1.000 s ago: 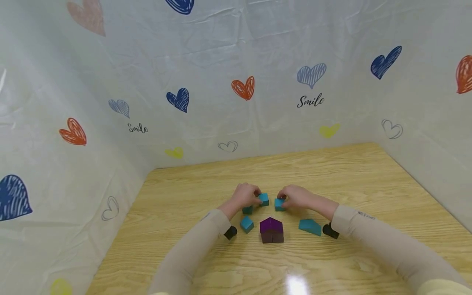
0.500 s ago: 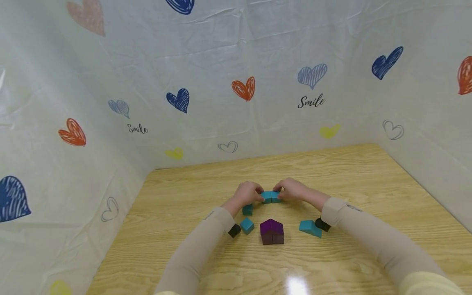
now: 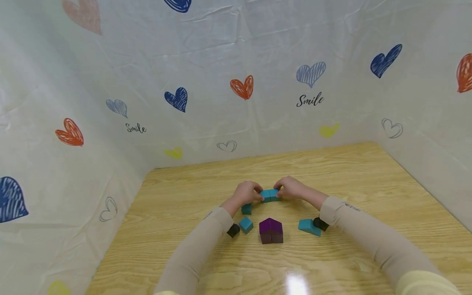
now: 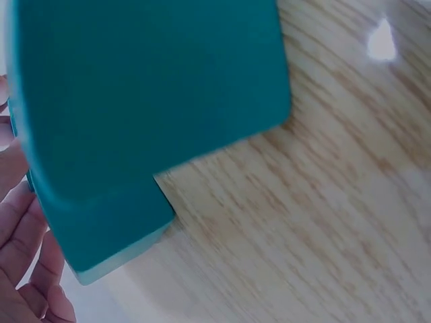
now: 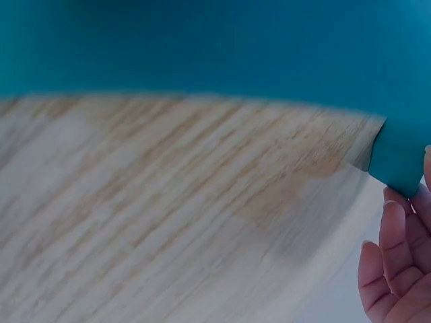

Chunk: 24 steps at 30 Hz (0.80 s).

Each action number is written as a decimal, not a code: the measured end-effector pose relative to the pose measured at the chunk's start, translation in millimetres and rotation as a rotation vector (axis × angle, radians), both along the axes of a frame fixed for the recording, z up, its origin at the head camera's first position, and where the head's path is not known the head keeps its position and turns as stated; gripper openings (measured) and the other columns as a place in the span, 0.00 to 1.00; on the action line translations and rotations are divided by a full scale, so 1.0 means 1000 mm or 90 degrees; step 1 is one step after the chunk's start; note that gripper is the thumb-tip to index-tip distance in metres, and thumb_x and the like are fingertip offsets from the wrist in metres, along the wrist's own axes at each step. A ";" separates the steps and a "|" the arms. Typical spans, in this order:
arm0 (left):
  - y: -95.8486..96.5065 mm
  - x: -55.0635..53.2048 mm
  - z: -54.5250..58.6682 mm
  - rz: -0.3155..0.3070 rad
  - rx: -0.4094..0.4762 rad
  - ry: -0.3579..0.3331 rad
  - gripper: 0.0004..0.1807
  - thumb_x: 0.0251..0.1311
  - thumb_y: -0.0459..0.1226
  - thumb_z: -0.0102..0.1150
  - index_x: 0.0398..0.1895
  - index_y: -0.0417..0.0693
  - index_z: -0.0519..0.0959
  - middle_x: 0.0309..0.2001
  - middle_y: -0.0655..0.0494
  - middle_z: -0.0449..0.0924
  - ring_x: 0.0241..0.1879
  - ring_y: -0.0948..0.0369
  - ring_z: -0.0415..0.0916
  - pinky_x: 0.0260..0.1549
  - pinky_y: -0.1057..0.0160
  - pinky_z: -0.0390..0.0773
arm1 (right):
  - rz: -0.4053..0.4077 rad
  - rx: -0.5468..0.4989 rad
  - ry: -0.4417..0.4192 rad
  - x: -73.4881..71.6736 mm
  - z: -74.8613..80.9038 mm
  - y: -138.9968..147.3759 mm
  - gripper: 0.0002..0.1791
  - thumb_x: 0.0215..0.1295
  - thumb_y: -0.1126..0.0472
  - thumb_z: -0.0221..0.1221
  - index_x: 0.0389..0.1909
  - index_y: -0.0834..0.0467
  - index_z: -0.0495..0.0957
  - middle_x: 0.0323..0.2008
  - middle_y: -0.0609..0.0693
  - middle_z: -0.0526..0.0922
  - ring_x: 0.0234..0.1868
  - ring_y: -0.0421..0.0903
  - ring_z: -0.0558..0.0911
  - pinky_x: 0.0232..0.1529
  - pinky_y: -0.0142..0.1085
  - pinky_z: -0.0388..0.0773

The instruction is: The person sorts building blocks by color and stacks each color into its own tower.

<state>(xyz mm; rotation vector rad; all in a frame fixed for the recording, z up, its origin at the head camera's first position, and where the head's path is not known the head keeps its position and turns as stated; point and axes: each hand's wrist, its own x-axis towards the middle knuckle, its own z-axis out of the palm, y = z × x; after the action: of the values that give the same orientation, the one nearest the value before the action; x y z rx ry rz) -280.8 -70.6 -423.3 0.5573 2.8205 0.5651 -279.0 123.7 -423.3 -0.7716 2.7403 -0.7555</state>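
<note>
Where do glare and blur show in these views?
Head: a glare patch on the table near the bottom edge; left wrist: a glint at upper right, and a soft left edge on the teal block; right wrist: the large blue block across the top, blurred along its lower edge.

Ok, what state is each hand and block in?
Left hand: pinching the left paired block
Right hand: pinching the right paired block
Paired blocks: touching; lifted or resting, cannot tell
Teal block: unheld, partly hidden
Blue cube: unheld, turned cornerwise
Purple blocks: unheld, side by side, peaked top
Blue wedge: unheld, partly hidden
</note>
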 end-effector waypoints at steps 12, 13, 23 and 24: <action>-0.003 0.000 -0.004 0.019 0.057 -0.025 0.18 0.51 0.42 0.65 0.46 0.46 0.81 0.42 0.55 0.81 0.43 0.58 0.76 0.44 0.61 0.73 | 0.004 -0.056 -0.053 -0.005 -0.006 0.011 0.19 0.60 0.61 0.59 0.49 0.68 0.76 0.44 0.59 0.81 0.46 0.54 0.78 0.47 0.43 0.74; -0.003 -0.001 -0.004 0.022 0.067 -0.029 0.18 0.51 0.42 0.66 0.46 0.46 0.81 0.42 0.54 0.81 0.42 0.59 0.76 0.44 0.62 0.74 | 0.006 -0.055 -0.052 -0.005 -0.005 0.011 0.19 0.60 0.61 0.59 0.49 0.68 0.76 0.44 0.60 0.81 0.46 0.54 0.78 0.47 0.43 0.74; -0.008 0.004 -0.006 0.022 0.112 -0.049 0.22 0.52 0.44 0.65 0.50 0.47 0.78 0.44 0.53 0.80 0.43 0.57 0.77 0.42 0.61 0.75 | 0.003 -0.048 -0.047 -0.003 -0.006 0.009 0.19 0.60 0.61 0.59 0.50 0.68 0.76 0.45 0.61 0.81 0.47 0.55 0.78 0.48 0.43 0.74; -0.010 0.004 -0.006 0.019 0.118 -0.049 0.23 0.52 0.44 0.64 0.52 0.47 0.77 0.45 0.52 0.80 0.43 0.57 0.77 0.42 0.61 0.75 | 0.002 -0.050 -0.047 -0.002 -0.006 0.009 0.19 0.60 0.61 0.59 0.50 0.68 0.76 0.45 0.61 0.81 0.47 0.55 0.78 0.47 0.43 0.74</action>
<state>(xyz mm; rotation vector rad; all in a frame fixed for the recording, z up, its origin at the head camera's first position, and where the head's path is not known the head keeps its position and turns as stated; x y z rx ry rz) -276.7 -80.3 -429.7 0.5142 2.7253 0.8407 -281.4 132.7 -429.6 -0.7489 2.6574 -0.8766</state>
